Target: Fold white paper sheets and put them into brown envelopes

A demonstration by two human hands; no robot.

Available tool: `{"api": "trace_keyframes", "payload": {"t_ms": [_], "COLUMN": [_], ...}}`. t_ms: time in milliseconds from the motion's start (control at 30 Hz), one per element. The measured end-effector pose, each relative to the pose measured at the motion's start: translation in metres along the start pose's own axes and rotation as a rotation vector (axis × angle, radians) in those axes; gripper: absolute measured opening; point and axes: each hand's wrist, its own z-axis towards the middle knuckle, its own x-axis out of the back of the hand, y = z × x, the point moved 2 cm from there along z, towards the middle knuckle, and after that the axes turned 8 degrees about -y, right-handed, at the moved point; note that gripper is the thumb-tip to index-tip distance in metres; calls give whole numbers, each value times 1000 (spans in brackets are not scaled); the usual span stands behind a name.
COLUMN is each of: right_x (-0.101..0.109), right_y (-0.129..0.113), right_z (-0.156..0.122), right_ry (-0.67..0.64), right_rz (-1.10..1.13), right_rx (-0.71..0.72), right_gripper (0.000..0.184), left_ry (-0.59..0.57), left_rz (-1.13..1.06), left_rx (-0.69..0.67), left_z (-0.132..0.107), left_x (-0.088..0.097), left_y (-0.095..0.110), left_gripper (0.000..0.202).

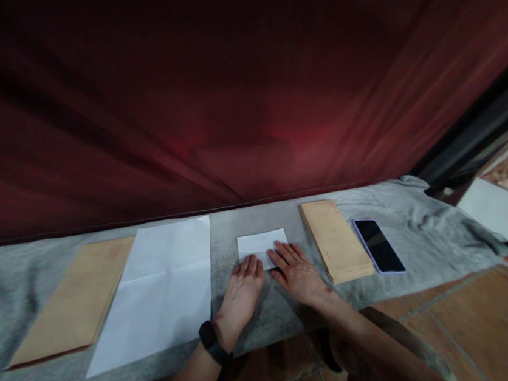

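A small folded sheet of white paper (262,240) lies on the grey cloth in front of me. My left hand (243,286) rests on its near left part, fingers lying flat and close together. On the near right part, my right hand (297,271) presses down with its fingers stretched out and slightly apart. Both hands are open and touch the paper from above, hiding much of its near edge. Left of them is a larger stack of white paper (164,286) with crease lines. To the right lies a pile of narrow brown envelopes (336,239).
Larger brown envelopes (76,299) lie at the far left, partly under the white sheets. A phone (378,246) with a pale purple edge sits right of the narrow envelopes. The grey cloth (443,236) has wrinkles at right. A dark red curtain (235,107) hangs behind.
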Motion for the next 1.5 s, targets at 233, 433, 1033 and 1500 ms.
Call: {"api": "trace_keyframes", "payload": {"t_ms": [233, 433, 1033, 1500], "right_x": [14, 32, 20, 25], "right_y": [-7, 3, 22, 30], "right_z": [7, 19, 21, 8], "right_ry": [11, 211, 211, -170], "right_rz": [166, 1172, 1770, 352], "right_rx": [-8, -174, -580, -470], "right_gripper": [45, 27, 31, 21], "left_ry": [166, 654, -147, 203], "left_rz": [-114, -705, -1581, -1226], "left_rx": [-70, 183, 204, 386], "left_z": [-3, 0, 10, 24], "left_x": [25, 46, 23, 0], "left_y": [0, -29, -58, -66], "left_gripper": [35, 79, 36, 31]}}
